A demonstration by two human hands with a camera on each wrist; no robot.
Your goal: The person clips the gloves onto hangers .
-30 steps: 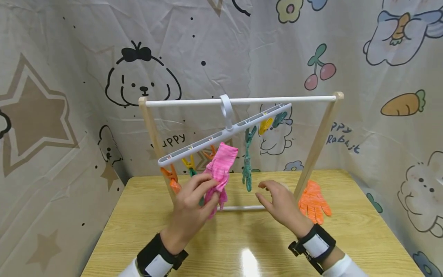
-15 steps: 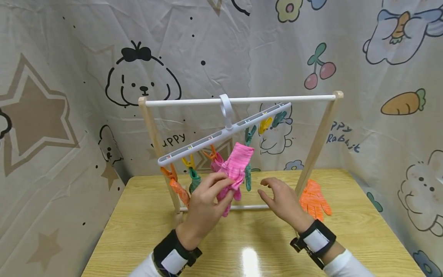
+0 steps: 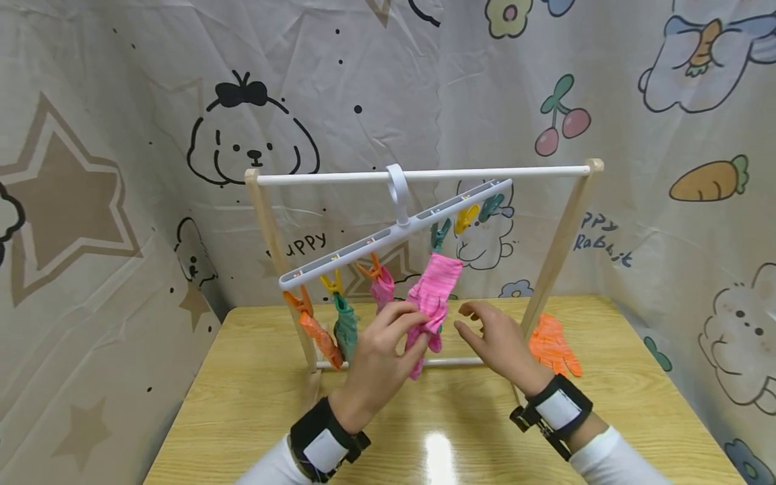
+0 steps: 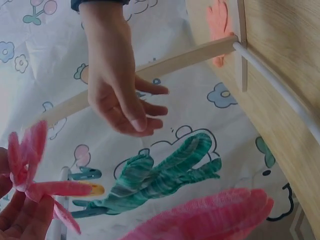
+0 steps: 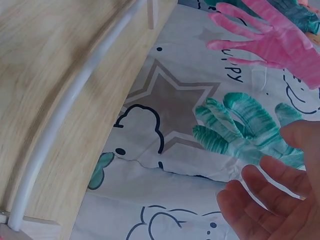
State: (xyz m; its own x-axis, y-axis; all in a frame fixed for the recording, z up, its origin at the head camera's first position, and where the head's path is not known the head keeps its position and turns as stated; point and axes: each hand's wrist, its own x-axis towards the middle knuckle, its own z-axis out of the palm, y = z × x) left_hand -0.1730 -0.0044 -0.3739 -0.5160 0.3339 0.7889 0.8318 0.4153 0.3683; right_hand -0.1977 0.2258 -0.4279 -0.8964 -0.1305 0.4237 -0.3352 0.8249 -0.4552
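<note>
My left hand pinches a pink knitted glove by its finger end, with the cuff pointing up. The held glove overlaps a green glove, which hangs from a green clip and is mostly hidden in the head view. My right hand hovers just right of the pink glove, fingers loosely bent and holding nothing. From the left half of a tilted grey hanger, an orange glove, another green glove and a second pink glove hang on clips.
The hanger hooks over the white bar of a wooden-legged rack on the table. A yellow clip and a green clip at its right end carry nothing. A loose orange glove lies by the rack's right leg.
My left hand has moved right with the pink glove, across the front of the hanging green glove. The gloves hanging at left have come into view. My right hand has barely shifted.
</note>
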